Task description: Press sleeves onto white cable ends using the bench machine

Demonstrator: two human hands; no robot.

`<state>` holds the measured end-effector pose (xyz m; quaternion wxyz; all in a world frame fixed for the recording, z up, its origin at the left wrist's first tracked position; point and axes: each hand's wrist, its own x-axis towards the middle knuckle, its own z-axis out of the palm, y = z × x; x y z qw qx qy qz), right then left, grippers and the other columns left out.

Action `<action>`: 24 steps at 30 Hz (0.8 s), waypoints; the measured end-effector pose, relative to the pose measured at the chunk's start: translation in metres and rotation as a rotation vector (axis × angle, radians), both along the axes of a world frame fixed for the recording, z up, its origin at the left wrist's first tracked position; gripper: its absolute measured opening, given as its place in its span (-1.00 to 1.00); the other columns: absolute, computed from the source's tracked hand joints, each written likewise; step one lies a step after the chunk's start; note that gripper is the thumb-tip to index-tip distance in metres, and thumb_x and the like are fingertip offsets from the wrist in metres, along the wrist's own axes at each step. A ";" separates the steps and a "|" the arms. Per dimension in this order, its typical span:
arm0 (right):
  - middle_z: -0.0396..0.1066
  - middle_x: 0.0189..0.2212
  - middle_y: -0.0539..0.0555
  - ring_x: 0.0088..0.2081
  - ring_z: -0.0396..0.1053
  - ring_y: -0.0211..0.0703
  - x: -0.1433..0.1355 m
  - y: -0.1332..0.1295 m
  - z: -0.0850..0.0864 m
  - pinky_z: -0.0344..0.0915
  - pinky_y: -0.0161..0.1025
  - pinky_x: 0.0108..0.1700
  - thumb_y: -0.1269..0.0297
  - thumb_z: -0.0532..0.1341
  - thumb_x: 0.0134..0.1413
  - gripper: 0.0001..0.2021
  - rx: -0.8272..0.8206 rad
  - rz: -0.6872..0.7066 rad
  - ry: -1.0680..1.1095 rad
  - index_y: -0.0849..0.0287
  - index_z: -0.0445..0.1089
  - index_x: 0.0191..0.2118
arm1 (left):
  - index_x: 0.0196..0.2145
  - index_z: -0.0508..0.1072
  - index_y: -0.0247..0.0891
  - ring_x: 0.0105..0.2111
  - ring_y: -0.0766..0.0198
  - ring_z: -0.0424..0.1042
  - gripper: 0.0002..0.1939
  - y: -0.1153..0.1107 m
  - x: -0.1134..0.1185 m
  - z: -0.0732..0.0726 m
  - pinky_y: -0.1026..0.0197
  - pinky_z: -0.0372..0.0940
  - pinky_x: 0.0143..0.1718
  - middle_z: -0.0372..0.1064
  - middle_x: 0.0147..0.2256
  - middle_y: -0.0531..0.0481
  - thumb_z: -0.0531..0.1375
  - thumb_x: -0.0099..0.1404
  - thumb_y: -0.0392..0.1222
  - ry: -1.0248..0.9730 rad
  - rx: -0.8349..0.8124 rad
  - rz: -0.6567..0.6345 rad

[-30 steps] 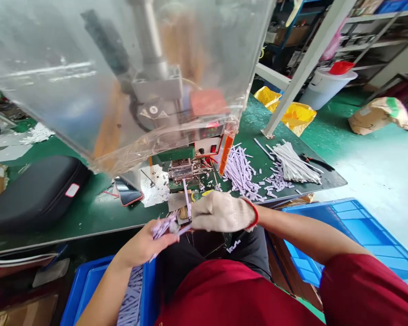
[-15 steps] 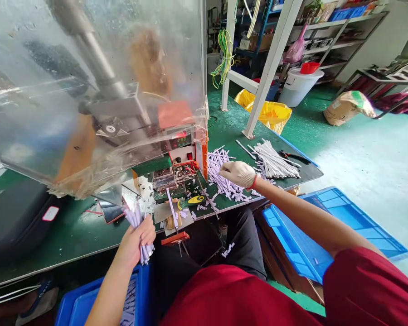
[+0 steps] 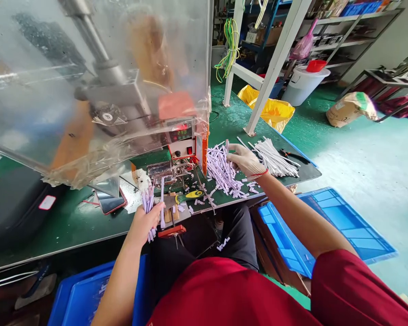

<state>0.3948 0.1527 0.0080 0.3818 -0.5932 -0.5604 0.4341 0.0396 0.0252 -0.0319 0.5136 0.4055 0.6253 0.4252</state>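
My left hand point(image 3: 148, 220), bare, is closed round a bundle of thin lilac strips point(image 3: 147, 199) at the table's front edge. Close beside its thumb, a single lilac strip point(image 3: 162, 199) lies lengthwise over a small fixture with a red-orange bar point(image 3: 172, 231). My right hand point(image 3: 245, 160) wears a pale glove and is held over a loose heap of lilac strips point(image 3: 221, 170). Its thumb and fingertips are drawn together. A small pinkish tip shows above them, and whether it is a strip or a fingertip I cannot make out.
A cloudy plastic guard point(image 3: 177, 59) covers the machine at left, above a control box point(image 3: 182, 147). A yellow-handled tool point(image 3: 190, 195) lies in front. White strips point(image 3: 274, 158) and black pliers point(image 3: 294, 156) lie at right. Blue crates point(image 3: 347, 217) flank my legs.
My left hand has moved up and right with its bundle, close to the single strip. My right hand has shifted slightly right and up over the heap. The view has moved slightly.
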 end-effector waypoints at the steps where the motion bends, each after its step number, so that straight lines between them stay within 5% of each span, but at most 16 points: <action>1: 0.37 -0.48 -0.07 -0.62 0.22 -0.36 0.001 -0.010 0.005 0.15 -0.41 -0.61 0.25 0.26 0.02 -0.40 0.030 0.007 0.111 0.17 0.24 0.22 | -0.44 0.47 -0.34 -0.74 0.47 0.02 -0.62 -0.005 -0.005 0.001 0.38 -0.04 -0.70 0.03 -0.76 0.23 0.32 0.13 0.10 -0.013 0.008 0.003; 6: 0.36 -0.51 -0.09 -0.65 0.16 -0.36 0.001 -0.050 0.016 0.07 -0.42 -0.67 0.19 0.34 0.00 -0.28 -0.081 0.013 0.311 0.09 0.13 0.29 | -0.44 0.47 -0.32 -0.75 0.45 0.03 -0.63 -0.032 -0.027 0.001 0.38 -0.02 -0.70 0.02 -0.79 0.23 0.32 0.14 0.09 -0.051 0.007 0.084; 9: 0.40 -0.48 -0.04 -0.64 0.19 -0.39 -0.002 -0.063 0.010 0.09 -0.42 -0.65 0.13 0.39 -0.05 -0.49 -0.160 0.007 0.357 0.14 0.35 0.03 | -0.44 0.48 -0.33 -0.75 0.45 0.04 -0.63 -0.044 -0.033 0.001 0.39 0.00 -0.69 0.02 -0.79 0.23 0.32 0.14 0.09 -0.066 -0.002 0.120; 12: 0.49 -0.26 0.08 -0.42 0.43 -0.25 -0.008 -0.071 0.007 0.29 -0.36 -0.48 0.10 0.42 -0.11 -0.58 -0.137 0.052 0.411 0.15 0.41 -0.13 | -0.43 0.49 -0.34 -0.75 0.45 0.05 -0.63 -0.051 -0.036 -0.001 0.39 0.00 -0.69 0.02 -0.80 0.22 0.31 0.15 0.09 -0.081 0.008 0.138; 14: 0.50 -0.20 0.10 -0.31 0.47 -0.16 -0.018 -0.077 0.010 0.35 -0.30 -0.37 0.08 0.42 -0.10 -0.58 -0.043 0.052 0.296 0.13 0.42 -0.11 | -0.43 0.49 -0.34 -0.76 0.46 0.04 -0.61 -0.054 -0.037 -0.004 0.39 -0.01 -0.70 0.04 -0.80 0.22 0.32 0.13 0.10 -0.106 0.003 0.150; 17: 0.44 -0.47 0.03 -0.47 0.33 -0.23 -0.044 -0.088 0.017 0.25 -0.30 -0.44 -0.04 0.33 0.03 -0.67 0.085 0.062 -0.132 0.15 0.46 -0.28 | -0.44 0.48 -0.33 -0.77 0.47 0.02 -0.58 -0.056 -0.039 -0.007 0.39 -0.02 -0.71 0.03 -0.80 0.23 0.34 0.09 0.15 -0.150 0.000 0.172; 20: 0.32 -0.58 0.00 -0.53 0.21 -0.29 -0.081 -0.096 0.021 0.13 -0.33 -0.49 -0.14 0.18 0.18 -0.55 0.125 0.332 -0.329 0.19 0.44 -0.45 | -0.44 0.46 -0.32 -0.78 0.48 0.02 -0.55 -0.057 -0.040 -0.009 0.40 -0.04 -0.72 0.02 -0.81 0.24 0.34 0.09 0.19 -0.168 0.018 0.191; 24: 0.29 -0.62 -0.01 -0.63 0.16 -0.34 -0.137 -0.091 0.010 0.08 -0.38 -0.61 -0.18 0.00 0.29 -0.43 -0.126 0.706 0.000 0.23 0.48 -0.34 | -0.45 0.46 -0.32 -0.78 0.47 0.02 -0.54 -0.058 -0.039 -0.008 0.39 -0.05 -0.73 0.04 -0.81 0.22 0.34 0.07 0.20 -0.180 0.024 0.196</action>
